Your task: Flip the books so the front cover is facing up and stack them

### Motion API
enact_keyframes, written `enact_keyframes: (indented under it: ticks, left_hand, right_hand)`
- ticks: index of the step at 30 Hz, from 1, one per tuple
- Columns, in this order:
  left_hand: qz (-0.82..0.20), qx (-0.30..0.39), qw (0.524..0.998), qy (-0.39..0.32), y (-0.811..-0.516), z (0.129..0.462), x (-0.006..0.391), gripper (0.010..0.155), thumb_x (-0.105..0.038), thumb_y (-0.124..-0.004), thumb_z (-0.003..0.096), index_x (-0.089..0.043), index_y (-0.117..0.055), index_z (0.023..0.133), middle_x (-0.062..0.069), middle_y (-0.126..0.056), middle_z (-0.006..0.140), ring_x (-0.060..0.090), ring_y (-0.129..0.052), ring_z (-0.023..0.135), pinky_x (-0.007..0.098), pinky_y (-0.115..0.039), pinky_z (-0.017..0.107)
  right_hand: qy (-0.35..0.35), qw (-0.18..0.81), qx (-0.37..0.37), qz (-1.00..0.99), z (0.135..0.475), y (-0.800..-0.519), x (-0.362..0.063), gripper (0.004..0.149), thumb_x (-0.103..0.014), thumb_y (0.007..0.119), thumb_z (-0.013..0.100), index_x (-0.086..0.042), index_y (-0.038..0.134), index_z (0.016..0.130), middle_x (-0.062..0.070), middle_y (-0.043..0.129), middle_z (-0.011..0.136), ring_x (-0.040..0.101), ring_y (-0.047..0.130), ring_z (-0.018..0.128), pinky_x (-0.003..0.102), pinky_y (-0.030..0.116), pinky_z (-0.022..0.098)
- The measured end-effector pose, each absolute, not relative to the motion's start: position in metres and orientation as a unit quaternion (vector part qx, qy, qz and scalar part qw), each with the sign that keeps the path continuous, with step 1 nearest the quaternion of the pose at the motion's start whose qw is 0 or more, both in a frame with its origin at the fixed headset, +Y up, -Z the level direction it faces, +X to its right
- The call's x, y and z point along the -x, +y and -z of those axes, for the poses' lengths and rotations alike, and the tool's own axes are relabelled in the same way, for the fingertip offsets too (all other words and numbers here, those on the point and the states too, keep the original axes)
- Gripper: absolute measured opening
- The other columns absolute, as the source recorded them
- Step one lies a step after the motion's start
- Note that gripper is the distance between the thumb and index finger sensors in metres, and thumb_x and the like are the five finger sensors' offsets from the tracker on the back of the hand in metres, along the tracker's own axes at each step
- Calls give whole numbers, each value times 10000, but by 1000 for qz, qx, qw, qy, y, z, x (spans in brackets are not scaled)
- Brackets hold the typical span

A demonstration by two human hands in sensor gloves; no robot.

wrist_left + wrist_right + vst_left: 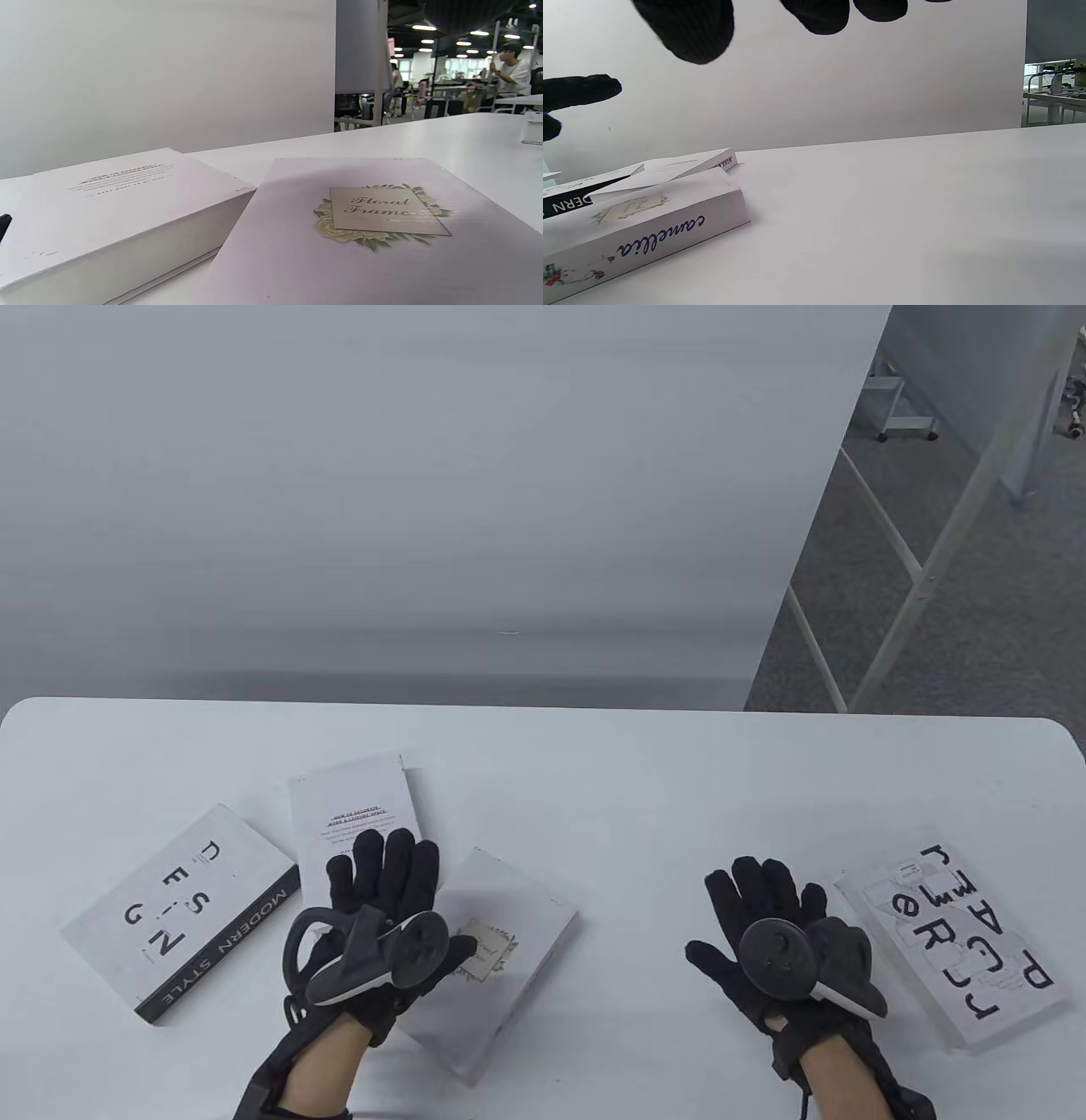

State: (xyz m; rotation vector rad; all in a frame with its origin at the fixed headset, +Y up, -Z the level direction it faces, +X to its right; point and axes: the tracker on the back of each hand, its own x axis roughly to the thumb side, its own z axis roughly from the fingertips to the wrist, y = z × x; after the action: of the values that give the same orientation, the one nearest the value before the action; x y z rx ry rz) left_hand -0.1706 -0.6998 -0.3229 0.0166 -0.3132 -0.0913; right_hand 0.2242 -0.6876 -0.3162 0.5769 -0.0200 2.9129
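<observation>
Four white books lie flat on the table [594,780]. A "DESIGN / Modern Style" book [182,912] is at the left. Beside it is a book showing small text lines [356,806]. A "Floral Frame" book [517,959] lies to the right of that one. A book with large black letters [954,933] is at the far right. My left hand [386,882] is open and flat over the near edges of the small-text book [118,203] and the floral book [382,237]; contact cannot be told. My right hand [764,899] is open with fingers [687,29] spread, empty, just left of the lettered book.
The floral book's spine reads "camellia" in the right wrist view [653,237]. A grey partition wall [424,517] stands behind the table's far edge. Bare tabletop lies between my two hands [628,899]. At the right, past the partition, the floor and metal frames [899,560] show.
</observation>
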Motion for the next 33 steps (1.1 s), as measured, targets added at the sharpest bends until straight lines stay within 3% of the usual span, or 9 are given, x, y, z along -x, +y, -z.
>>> enact_keyframes:
  ticks: [11,16,22,27,30,33]
  left_hand:
    - [36,-1,985,-168,-705,326,171,1051,-752,-570,473,-1,-226,1123,320,-190,1132,649,-207,1002,763,-316,671]
    - [29,-5,981,-193,-711,329,169,968,-679,-706,451,-57,-364,1110,260,-375,1137,577,-455,1034,689,-525,698]
    - [21,6,976,-215,-734,335,163,595,-401,-816,460,-175,-663,989,132,-738,1015,434,-866,885,539,-778,628]
    - [62,31,975,-213,-744,336,158,513,-324,-829,451,-251,-724,948,79,-809,975,396,-957,813,507,-855,570]
    - [82,88,977,-178,-750,340,162,535,-340,-815,459,-263,-694,974,104,-778,998,416,-953,807,517,-855,566]
    - [67,102,977,-174,-755,342,167,570,-355,-809,459,-274,-652,1001,147,-712,1029,424,-964,785,513,-872,549]
  right_hand:
    - [-7,81,-191,-978,318,-690,-224,778,-545,669,555,-67,431,1120,370,322,1137,660,307,992,849,271,576]
    - [-8,82,-183,-980,319,-692,-228,773,-540,672,555,-66,435,1119,370,323,1137,661,308,991,849,269,576]
    - [1,80,-177,-981,322,-699,-232,768,-538,670,557,-65,441,1117,370,331,1136,662,316,988,848,277,574]
    - [2,77,-182,-980,322,-702,-230,763,-534,666,558,-62,445,1115,372,338,1132,661,325,985,847,283,571]
    - [13,78,-182,-980,323,-706,-229,760,-534,663,560,-64,443,1115,371,336,1134,660,322,987,846,280,573]
    - [18,78,-183,-980,323,-709,-228,756,-531,662,560,-65,445,1115,372,339,1132,662,325,985,847,282,571]
